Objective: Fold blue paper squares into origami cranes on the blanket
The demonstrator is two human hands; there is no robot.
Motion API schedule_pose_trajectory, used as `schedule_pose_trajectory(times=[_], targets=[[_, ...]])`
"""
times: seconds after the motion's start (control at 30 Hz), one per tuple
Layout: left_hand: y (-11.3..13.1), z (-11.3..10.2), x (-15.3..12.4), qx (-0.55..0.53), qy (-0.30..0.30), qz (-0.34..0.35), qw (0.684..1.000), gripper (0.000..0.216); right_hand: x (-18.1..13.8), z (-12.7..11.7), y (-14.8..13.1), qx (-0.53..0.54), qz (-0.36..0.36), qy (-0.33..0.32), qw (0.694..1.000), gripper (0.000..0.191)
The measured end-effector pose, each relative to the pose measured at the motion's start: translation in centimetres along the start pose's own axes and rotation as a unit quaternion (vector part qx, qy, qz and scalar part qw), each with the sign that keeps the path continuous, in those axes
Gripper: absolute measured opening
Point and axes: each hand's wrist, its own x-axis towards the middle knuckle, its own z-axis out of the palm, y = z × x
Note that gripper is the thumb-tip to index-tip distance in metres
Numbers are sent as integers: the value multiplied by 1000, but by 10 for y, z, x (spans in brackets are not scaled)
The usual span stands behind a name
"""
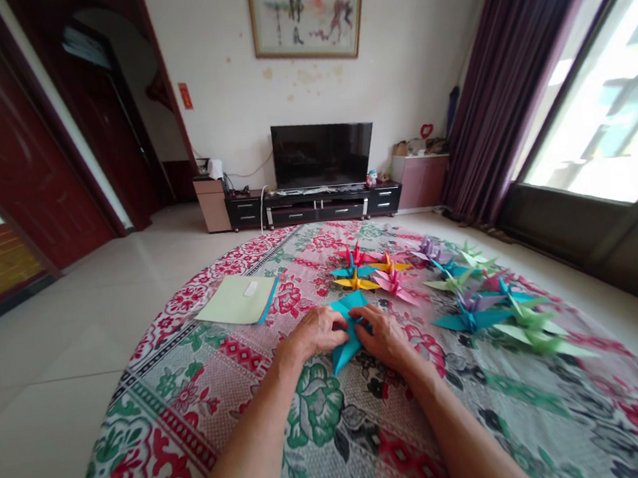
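Observation:
A blue sheet of origami paper (345, 356), partly folded, lies on the patterned tablecloth (252, 449) between my hands. My left hand (317, 331) grips its left side, with thumb and fingers bent onto the paper. From the right, my right hand (382, 333) presses its curled fingers on the opposite side. The fingers cover the paper's middle, so the fold there is hidden. Just beyond stand folded paper cranes, among them a yellow crane (355, 282) and a pink crane (395, 284).
A stack of square paper (236, 299), pale green on top, lies to the left with a small white piece on it. On the right several more cranes spread out, including a large blue crane (471, 317). A television (324, 153) stands past the table.

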Motion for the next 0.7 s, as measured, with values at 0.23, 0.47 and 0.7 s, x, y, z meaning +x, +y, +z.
schedule_pose_trajectory(times=[0.23, 0.47, 0.7], targets=[[13, -13, -9, -149, -198, -194, 949, 24, 0, 0, 0, -3, 2, 0, 1000, 27], [11, -9, -13, -213, -253, -221, 917, 32, 2, -2, -6, 6, -25, -3, 1000, 17], [14, -5, -15, -260, -262, -213, 905, 26, 5, -3, -2, 11, -37, -15, 999, 17]])
